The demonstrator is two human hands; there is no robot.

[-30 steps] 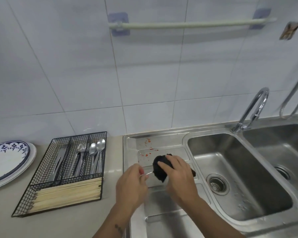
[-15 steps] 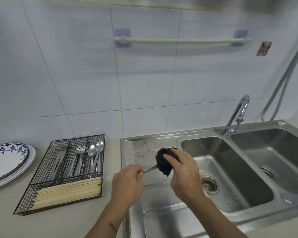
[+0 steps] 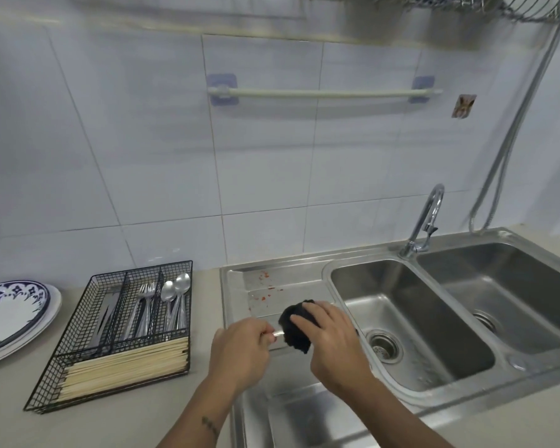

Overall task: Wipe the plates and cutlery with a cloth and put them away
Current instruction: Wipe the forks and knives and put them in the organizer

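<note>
Over the sink's drainboard (image 3: pixel 304 412), my left hand (image 3: pixel 240 350) pinches the handle of a metal piece of cutlery (image 3: pixel 278 333); only a short silver stretch shows. My right hand (image 3: pixel 333 344) grips a black cloth (image 3: pixel 295 331) bunched around the rest of that cutlery, hiding its end. A black wire cutlery tray (image 3: pixel 78 321) on the counter to the left holds knives, forks (image 3: pixel 144 305), two spoons (image 3: pixel 175 295) and a bundle of chopsticks (image 3: pixel 123 370). Stacked plates (image 3: pixel 10 318), the top one white with a blue pattern, lie at the far left.
A double steel sink (image 3: pixel 411 321) lies to the right with a tap (image 3: pixel 424 221) and a hose (image 3: pixel 514 124) behind it. Red specks dot the drainboard's far end (image 3: pixel 265 286). A towel rail (image 3: pixel 324 93) is on the tiled wall; a wire dish rack (image 3: pixel 498 4) hangs above.
The view has tilted up and shifted, showing the dish rack above. Both hands stay together over the drainboard, with the cloth still bunched around the cutlery.
</note>
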